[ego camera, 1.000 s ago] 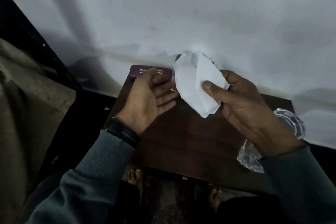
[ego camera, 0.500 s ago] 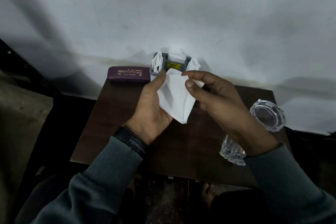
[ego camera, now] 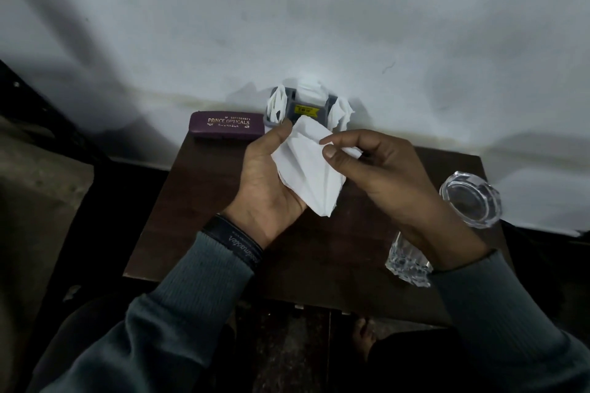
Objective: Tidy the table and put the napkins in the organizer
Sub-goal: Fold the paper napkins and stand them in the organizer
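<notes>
The right hand (ego camera: 380, 175) pinches the upper right edge of a white napkin (ego camera: 308, 169) between thumb and forefinger, the other fingers curled loosely behind the paper. The left hand (ego camera: 271, 182) cups the napkin from the left: its thumb lies along the top left edge and the remaining fingers are hidden underneath, so the sheet rests in the palm, clamped from both sides. The napkin is folded to a rough point that hangs down between the two hands, held above the middle of the dark wooden table (ego camera: 204, 201), not touching it as far as can be told.

Just beyond the napkin's top, at the table's far edge against the white wall, stands the grey organizer (ego camera: 305, 105) with a yellow label; white napkins already stick up from its left, middle and right compartments. Left of it along the far edge lies a maroon spectacle case (ego camera: 226, 124). Near the right edge stands a clear faceted glass (ego camera: 466, 204), partly behind the right wrist
</notes>
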A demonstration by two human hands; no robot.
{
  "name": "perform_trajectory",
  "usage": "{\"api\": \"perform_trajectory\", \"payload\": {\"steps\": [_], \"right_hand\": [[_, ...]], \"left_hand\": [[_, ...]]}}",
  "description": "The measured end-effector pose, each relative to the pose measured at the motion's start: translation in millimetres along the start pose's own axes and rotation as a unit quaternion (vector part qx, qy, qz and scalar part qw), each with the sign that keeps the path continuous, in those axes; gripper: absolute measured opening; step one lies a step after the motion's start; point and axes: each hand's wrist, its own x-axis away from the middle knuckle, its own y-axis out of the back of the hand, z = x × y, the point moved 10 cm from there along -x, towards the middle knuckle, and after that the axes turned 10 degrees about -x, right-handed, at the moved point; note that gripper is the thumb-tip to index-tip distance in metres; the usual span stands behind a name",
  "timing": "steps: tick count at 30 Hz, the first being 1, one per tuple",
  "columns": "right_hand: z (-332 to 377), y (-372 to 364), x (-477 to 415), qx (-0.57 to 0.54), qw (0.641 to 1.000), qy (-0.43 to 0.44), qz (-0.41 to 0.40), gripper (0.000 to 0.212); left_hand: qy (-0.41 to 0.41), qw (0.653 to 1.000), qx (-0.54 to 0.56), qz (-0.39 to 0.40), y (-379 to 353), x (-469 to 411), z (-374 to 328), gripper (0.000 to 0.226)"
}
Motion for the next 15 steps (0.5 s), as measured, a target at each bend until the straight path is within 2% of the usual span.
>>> {"api": "perform_trajectory", "payload": {"steps": [5, 11, 15], "right_hand": [[-6, -7, 1, -0.038, 0.999, -0.029, 0.022, 0.012], [-18, 15, 2, -0.126, 0.984, -0.098, -0.083, 0.013], [-27, 14, 5, -0.157, 0.973, -0.141, -0.093, 0.012]], "left_hand": [[-0.001, 1.0, 0.0, -0.006, 1, 1, 1, 0.054], [-0.001, 0.999, 0.015, -0.034, 12, -4, 3, 0.047], [0.008, 0.999, -0.009, -0.045, 20, -8, 7, 0.049]]}}
